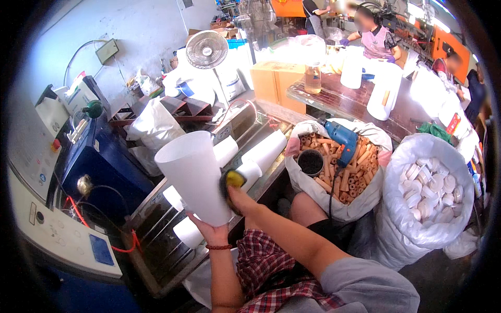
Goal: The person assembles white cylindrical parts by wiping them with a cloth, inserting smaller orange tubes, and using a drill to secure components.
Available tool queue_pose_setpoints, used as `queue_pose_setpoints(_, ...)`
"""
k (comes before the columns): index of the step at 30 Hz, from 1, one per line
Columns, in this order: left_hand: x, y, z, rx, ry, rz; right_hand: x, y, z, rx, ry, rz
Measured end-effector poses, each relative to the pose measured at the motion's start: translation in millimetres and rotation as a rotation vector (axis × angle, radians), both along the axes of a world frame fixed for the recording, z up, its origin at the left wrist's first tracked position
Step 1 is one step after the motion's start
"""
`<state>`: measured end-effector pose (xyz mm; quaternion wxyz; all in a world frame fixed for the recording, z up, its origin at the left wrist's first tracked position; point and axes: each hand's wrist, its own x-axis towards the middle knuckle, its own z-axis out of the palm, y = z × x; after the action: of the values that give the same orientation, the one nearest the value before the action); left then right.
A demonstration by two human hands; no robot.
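A tall white plastic cylinder (190, 169) with an open upper end stands tilted in front of me. My left hand (211, 233) is closed around its lower end, a dark red bracelet at the wrist. Against the cylinder's right side my right hand (242, 202) holds a black-and-yellow pad (234, 179); whether it is a sponge or a brush I cannot tell. Behind and beneath, more white cylinders (264, 147) lie in a long metal trough (160, 221).
To the right, a sack (385, 141) holds brown tubes (344, 180), a blue power drill (342, 140) and a dark cup (311, 162). Beside it stands a bag of white caps (430, 182). A control panel (62, 219) is at left, a fan (206, 49) behind. People work beyond the table (329, 99).
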<state>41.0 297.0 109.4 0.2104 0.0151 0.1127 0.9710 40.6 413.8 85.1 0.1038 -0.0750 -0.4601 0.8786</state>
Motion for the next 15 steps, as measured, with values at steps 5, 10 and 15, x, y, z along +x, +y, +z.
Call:
queue_pose_setpoints(5, 4, -6, -19, -0.072, 0.024, -0.017, 39, -14, 31, 1.324, 0.713, -0.744)
queue_pose_setpoints(10, 7, 16, -22, -0.217, 0.100, -0.083, 64, 7, 63, 1.157, 0.723, -0.920)
queue_pose_setpoints(15, 31, 14, -31, -0.713, 0.446, -0.007, 97, 61, 90, 0.743, 0.586, -0.965)
